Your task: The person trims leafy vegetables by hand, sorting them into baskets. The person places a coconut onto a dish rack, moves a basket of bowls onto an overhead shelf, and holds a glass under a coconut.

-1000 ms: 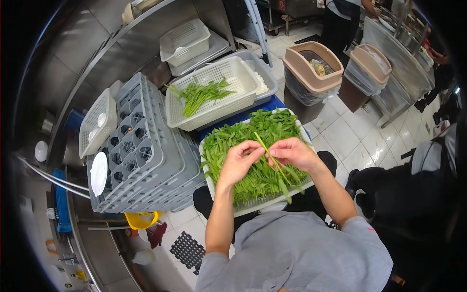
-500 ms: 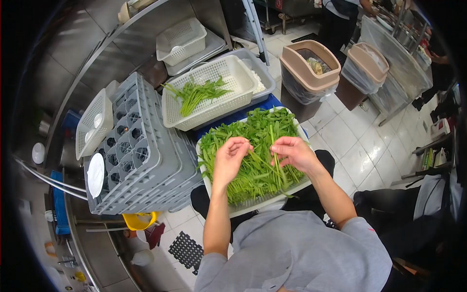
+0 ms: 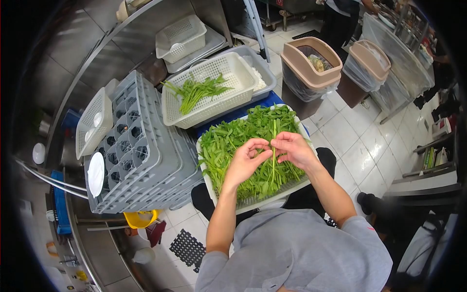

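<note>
My right hand [image 3: 296, 150] pinches a leafy green stalk [image 3: 274, 127], whose pale stem end points away from me above the fingers. Fingertips of my left hand [image 3: 250, 159] close at the same stalk, right beside the right fingertips; the exact contact is partly hidden. Leaves of the stalk hang below both hands. Beneath them, a white basket [image 3: 299, 125] rests between my legs, heaped with leafy greens [image 3: 226, 141]. Farther off, a second white perforated basket [image 3: 238, 73] holds a small bunch of greens [image 3: 197, 92], stems toward me.
Stacked grey dish racks [image 3: 160, 155] stand at the left, with a white plate [image 3: 96, 174] on the edge. Two lined bins, a near brown bin [image 3: 311, 63] and a farther bin [image 3: 366, 63], stand at the right. A yellow container [image 3: 140, 219] is low on the left. Other people are nearby.
My left hand has moved right, up to the right hand, where the two were apart before. The stalk now stands straighter. Dark clothing at the lower right has shifted.
</note>
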{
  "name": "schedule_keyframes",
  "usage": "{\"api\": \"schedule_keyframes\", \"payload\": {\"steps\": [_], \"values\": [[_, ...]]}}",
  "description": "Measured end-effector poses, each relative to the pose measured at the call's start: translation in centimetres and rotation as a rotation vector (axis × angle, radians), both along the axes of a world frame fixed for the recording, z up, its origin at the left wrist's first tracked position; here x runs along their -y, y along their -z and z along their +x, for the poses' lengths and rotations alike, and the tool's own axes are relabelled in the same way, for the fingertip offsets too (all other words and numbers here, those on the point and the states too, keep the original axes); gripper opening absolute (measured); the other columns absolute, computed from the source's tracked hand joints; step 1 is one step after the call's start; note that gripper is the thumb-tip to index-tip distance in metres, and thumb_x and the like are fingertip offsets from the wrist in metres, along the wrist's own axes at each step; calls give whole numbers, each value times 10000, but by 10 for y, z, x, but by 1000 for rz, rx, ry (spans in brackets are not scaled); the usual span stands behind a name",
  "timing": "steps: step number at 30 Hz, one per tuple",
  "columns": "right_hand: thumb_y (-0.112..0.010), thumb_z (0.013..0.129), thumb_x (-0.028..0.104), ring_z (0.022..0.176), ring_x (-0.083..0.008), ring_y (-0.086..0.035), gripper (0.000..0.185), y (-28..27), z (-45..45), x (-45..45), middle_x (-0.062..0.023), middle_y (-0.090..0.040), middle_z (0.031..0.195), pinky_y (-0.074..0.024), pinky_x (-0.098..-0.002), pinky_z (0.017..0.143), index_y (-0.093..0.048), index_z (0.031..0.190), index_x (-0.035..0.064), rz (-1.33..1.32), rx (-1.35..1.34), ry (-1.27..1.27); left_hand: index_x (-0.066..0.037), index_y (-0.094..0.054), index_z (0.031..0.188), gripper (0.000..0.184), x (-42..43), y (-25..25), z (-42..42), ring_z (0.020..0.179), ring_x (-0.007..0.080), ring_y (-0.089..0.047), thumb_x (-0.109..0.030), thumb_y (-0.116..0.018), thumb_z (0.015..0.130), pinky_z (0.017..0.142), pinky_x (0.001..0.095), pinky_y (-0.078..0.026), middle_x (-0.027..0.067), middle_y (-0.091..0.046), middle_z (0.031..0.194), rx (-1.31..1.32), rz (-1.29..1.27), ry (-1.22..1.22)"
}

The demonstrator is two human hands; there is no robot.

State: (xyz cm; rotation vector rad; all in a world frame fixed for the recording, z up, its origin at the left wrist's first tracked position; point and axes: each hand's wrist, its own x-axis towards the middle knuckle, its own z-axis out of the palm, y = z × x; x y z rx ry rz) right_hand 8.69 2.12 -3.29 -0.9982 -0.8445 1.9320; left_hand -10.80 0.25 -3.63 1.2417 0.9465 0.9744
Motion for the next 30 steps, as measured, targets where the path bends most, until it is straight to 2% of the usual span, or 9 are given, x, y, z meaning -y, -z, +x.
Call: {"api": "schedule_keyframes", "payload": {"steps": [7, 9, 16, 21, 24, 26, 28, 29, 30], "values": [[-745, 879, 166, 669, -100, -651, 151, 8, 1, 0, -14, -662, 796, -541, -233, 554, -633, 915, 70, 53, 80, -1, 4, -676, 1086, 192, 0, 0, 3, 937, 101, -634, -83, -682, 915, 821, 231, -504, 55, -693, 1023, -130, 15, 19], [-754, 867, 149, 646, -88, -637, 169, 10, 0, 0, -11, -665, 791, -539, -224, 552, -637, 951, 60, 56, 81, 2, -22, -698, 1082, 204, 4, -6, 7, 889, 100, -628, -112, -697, 899, 757, 233, -497, 48, -692, 968, -379, 143, -90], [-748, 868, 135, 637, -71, -621, 206, 15, 2, -1, -5, -667, 786, -535, -221, 556, -647, 1021, 41, 80, 55, -22, -60, -715, 1055, 195, 7, -8, 11, 770, 96, -571, -125, -716, 871, 625, 238, -463, 33, -655, 894, -414, 227, -139], [-713, 895, 108, 638, -56, -586, 180, 9, 5, 3, 3, -661, 794, -495, -208, 569, -686, 1049, 19, 198, 212, -92, -90, -685, 1114, 251, 9, -8, 6, 795, 187, -644, -137, -716, 869, 649, 291, -519, 60, -622, 1082, -494, 377, -239], [-698, 905, 94, 631, -43, -552, 137, -4, 7, 11, 18, -648, 779, -444, -194, 572, -704, 1020, 18, 280, 360, -138, -125, -683, 1138, 294, 7, -22, -2, 814, 153, -618, -100, -732, 850, 640, 259, -489, 52, -584, 1162, -606, 523, -311], [-708, 889, 102, 641, -58, -546, 135, -3, 12, 16, 2, -644, 768, -427, -215, 573, -707, 996, 19, 375, 456, -222, -133, -690, 1123, 278, 11, -41, -4, 859, 220, -659, -104, -718, 848, 680, 318, -533, 66, -600, 1150, -664, 597, -237], [-725, 846, 180, 603, -192, -574, 156, -10, 14, 25, -57, -624, 712, -444, -332, 565, -704, 914, 42, 750, 750, -280, -143, -691, 1123, 292, 17, -44, -10, 902, 262, -668, -109, -706, 833, 734, 376, -556, 76, -624, 1116, -853, 765, 58], [-713, 825, 219, 693, -307, -613, 175, -22, 16, 28, -105, -625, 773, -474, -406, 618, -705, 899, 60, 824, 859, -337, -128, -687, 1075, 259, 19, -37, -11, 887, 260, -669, -111, -698, 817, 711, 378, -559, 57, -650, 1064, -842, 834, 93], [-713, 825, 219, 693, -307, -613, 175, -31, 18, 33, -105, -625, 773, -474, -406, 618, -705, 899, 60, 827, 851, -337, -128, -687, 1075, 259, 25, -33, -12, 887, 260, -669, -111, -698, 817, 711, 378, -559, 57, -650, 1064, -850, 833, 93]]}}
